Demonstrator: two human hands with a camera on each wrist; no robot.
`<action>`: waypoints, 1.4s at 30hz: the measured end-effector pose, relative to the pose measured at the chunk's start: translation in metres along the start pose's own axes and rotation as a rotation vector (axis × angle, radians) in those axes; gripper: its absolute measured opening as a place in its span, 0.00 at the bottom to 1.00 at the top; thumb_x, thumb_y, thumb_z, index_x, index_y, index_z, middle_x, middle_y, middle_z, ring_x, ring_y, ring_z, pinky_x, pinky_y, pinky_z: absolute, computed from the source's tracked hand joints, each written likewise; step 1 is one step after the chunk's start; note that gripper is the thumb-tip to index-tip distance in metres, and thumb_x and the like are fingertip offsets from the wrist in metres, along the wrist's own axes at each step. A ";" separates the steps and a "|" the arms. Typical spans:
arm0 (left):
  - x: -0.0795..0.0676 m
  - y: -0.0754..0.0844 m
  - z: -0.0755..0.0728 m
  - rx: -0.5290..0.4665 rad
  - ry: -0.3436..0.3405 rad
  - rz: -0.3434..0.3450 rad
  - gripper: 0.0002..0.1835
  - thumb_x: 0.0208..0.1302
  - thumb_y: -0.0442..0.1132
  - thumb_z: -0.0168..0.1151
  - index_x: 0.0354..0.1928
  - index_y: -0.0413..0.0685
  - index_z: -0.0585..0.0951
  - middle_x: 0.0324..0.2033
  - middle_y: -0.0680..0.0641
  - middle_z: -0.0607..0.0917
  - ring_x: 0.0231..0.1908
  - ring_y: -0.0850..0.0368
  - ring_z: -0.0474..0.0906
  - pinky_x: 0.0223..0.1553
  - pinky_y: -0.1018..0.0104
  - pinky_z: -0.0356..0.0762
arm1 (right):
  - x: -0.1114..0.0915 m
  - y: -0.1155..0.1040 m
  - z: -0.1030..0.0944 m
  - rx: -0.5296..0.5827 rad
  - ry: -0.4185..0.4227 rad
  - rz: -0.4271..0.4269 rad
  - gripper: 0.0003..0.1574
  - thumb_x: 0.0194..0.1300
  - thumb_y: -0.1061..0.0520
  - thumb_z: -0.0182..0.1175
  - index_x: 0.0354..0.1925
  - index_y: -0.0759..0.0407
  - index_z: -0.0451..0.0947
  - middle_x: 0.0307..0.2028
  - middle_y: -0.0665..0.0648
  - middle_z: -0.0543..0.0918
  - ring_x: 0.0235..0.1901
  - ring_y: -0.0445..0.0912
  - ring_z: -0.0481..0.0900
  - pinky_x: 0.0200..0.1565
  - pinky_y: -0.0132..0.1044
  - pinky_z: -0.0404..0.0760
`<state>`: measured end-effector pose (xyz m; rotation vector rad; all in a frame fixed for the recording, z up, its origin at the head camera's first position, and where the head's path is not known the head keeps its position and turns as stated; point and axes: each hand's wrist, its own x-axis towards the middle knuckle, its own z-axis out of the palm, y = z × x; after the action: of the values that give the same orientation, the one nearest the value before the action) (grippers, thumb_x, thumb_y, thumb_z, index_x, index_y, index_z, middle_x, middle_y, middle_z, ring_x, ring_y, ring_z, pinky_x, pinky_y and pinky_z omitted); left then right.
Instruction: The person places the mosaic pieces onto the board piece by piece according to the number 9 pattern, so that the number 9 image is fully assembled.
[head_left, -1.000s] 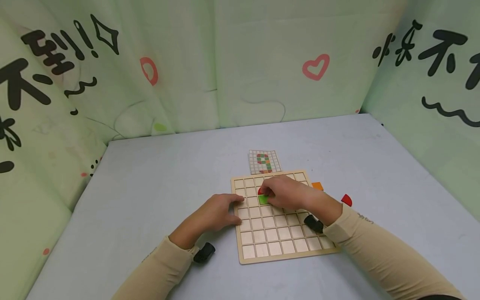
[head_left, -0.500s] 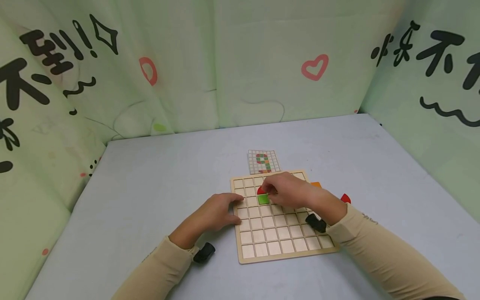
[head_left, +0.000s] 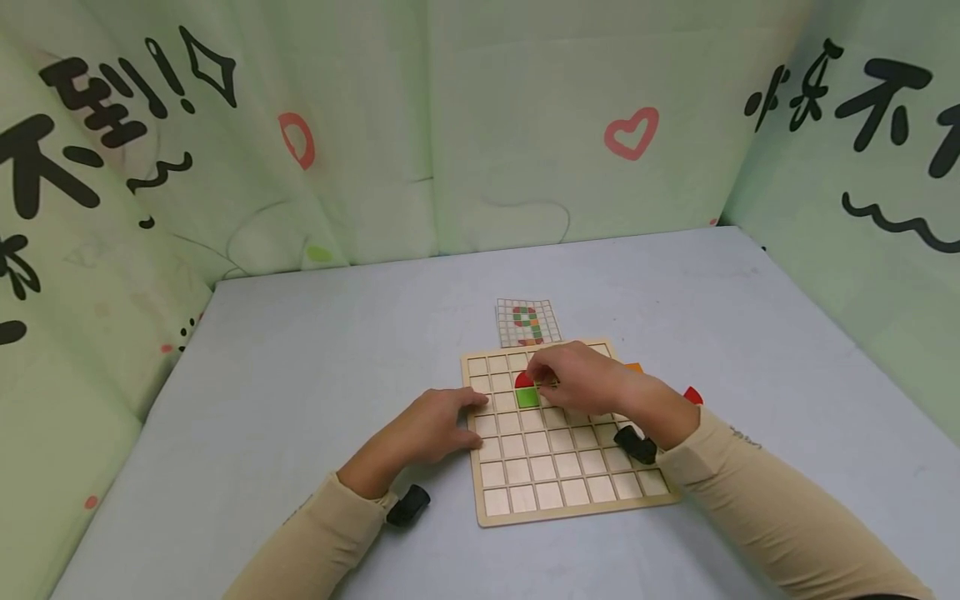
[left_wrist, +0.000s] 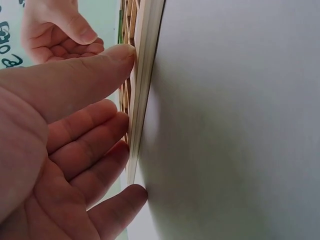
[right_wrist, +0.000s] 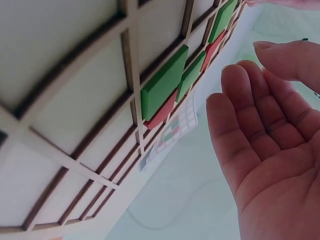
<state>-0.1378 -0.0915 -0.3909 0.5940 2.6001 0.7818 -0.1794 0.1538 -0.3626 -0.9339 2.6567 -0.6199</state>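
My left hand (head_left: 433,423) rests against the left edge of a wooden grid board (head_left: 517,492), thumb and fingers spread along its rim. Over the upper part of the board hovers my right hand (head_left: 577,377); its fingers are loosely bent, and nothing shows between thumb and fingertips in the right wrist view. Just left of those fingertips, a red rounded piece (head_left: 522,381) sits in a cell above a light green square (head_left: 528,397). The right wrist view also shows a green square (right_wrist: 165,85) and another red piece (right_wrist: 214,50) in cells, which the hand hides in the head view.
Behind the board lies a pattern card (head_left: 528,323) with a coloured figure on a grid. An orange piece (head_left: 634,367) lies by the board's right edge, partly hidden. A loose red piece (head_left: 693,395) is farther right on the white table (head_left: 337,333). Printed curtains surround it.
My right hand has drawn slightly right and away from the red rounded piece, which now shows more fully beside the fingertips. The left hand stays at the board's edge.
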 end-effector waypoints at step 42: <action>0.006 -0.002 0.000 0.016 0.024 0.002 0.34 0.59 0.38 0.74 0.67 0.41 0.74 0.62 0.45 0.79 0.63 0.50 0.73 0.61 0.55 0.71 | -0.073 0.045 -0.046 0.038 0.147 0.158 0.19 0.66 0.60 0.63 0.54 0.63 0.80 0.47 0.56 0.84 0.47 0.53 0.79 0.51 0.52 0.78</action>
<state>-0.1430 -0.0902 -0.3933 0.5958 2.6304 0.7747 -0.1652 0.2462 -0.3359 -0.6837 2.8026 -0.7242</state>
